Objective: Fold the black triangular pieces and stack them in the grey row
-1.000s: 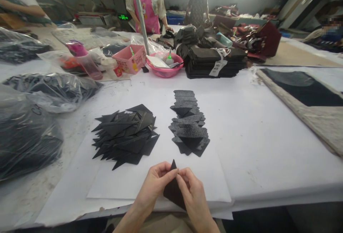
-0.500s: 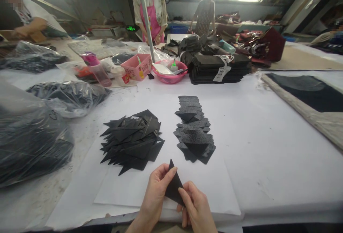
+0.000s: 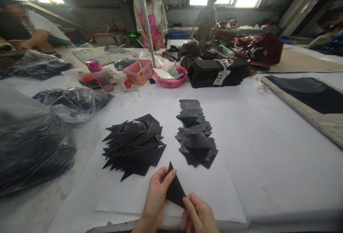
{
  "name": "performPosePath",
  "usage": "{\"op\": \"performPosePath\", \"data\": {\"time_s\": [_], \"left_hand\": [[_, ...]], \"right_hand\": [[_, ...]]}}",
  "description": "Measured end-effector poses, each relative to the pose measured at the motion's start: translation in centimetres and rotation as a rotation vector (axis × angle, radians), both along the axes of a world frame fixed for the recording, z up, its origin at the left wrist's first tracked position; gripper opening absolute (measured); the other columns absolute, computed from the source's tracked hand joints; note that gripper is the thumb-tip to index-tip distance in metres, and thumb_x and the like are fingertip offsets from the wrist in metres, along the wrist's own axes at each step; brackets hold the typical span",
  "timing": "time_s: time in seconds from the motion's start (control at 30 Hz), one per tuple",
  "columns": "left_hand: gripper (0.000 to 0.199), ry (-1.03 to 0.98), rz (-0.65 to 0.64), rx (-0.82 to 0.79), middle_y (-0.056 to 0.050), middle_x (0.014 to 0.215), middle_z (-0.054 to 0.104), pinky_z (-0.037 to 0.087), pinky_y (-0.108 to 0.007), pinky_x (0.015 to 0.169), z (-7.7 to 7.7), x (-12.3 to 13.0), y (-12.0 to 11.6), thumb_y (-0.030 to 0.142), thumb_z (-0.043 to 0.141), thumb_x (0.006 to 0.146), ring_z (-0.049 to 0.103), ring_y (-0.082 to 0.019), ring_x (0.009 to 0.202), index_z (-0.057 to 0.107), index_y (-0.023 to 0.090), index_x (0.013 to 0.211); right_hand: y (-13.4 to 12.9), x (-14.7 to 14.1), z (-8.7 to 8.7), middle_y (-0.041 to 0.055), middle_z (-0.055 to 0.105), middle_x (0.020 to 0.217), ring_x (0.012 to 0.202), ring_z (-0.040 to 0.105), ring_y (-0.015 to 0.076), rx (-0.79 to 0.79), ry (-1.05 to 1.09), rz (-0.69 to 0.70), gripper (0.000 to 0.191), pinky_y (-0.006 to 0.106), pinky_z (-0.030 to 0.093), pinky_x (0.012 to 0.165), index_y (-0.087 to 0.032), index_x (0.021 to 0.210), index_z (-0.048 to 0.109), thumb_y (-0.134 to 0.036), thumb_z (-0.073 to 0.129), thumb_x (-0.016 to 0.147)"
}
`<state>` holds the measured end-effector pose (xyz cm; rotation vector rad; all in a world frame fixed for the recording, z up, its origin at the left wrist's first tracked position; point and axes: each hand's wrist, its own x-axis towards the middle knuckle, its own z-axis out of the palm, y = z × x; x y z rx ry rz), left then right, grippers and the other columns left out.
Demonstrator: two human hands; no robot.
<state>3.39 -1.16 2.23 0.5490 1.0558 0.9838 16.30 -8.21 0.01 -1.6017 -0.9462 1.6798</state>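
Near the table's front edge, a black triangular piece [image 3: 175,191] is held between both hands. My left hand [image 3: 158,193] pinches its upper left side, thumb on top. My right hand [image 3: 198,211] grips its lower right corner between thumb and fingers. Beyond my left hand lies a loose heap of black pointed pieces [image 3: 134,143]. To the right of that heap, a column of overlapping grey speckled pieces [image 3: 197,136] runs away from me, with dark triangular pieces among them. White paper [image 3: 128,197] lies beneath.
Plastic bags of black material [image 3: 34,147] fill the left side. Farther back are a pink box [image 3: 138,73], a pink basin [image 3: 171,82] and a stack of black pieces [image 3: 219,72]. A framed board [image 3: 300,108] lies right. Several people stand or work around the far tables.
My right hand has moved slightly right and down, toward the triangular piece's lower corner. My left hand keeps its hold. The whole view has shifted a little, with the scene sitting lower.
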Motion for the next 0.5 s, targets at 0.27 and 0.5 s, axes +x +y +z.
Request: {"op": "performPosePath", "data": {"time_s": [0.27,0.5], "left_hand": [[0.036,0.013,0.027,-0.007,-0.002,0.078,0.063,0.045,-0.022,0.064,-0.06,-0.29,0.50,0.044,0.081,0.080,0.055,-0.014,0.069,0.061,0.015,0.089],[0.038,0.000,0.065,-0.021,-0.004,0.085,0.066,0.047,-0.023,0.070,0.07,-0.56,0.74,0.043,0.083,0.077,0.058,-0.015,0.073,0.062,0.014,0.091]], "right_hand": [[0.00,0.50,-0.12,0.0028,0.062,0.052,0.037,0.045,0.0070,-0.044,-0.026,0.073,0.080,0.017,0.030,0.039,-0.018,0.079,0.053,-0.096,0.035,0.068],[-0.01,0.30,0.25,0.0028,0.058,0.049,0.041,0.046,0.0077,-0.052,-0.047,0.113,0.085,0.017,0.031,0.042,-0.016,0.079,0.058,-0.097,0.035,0.066]]}}
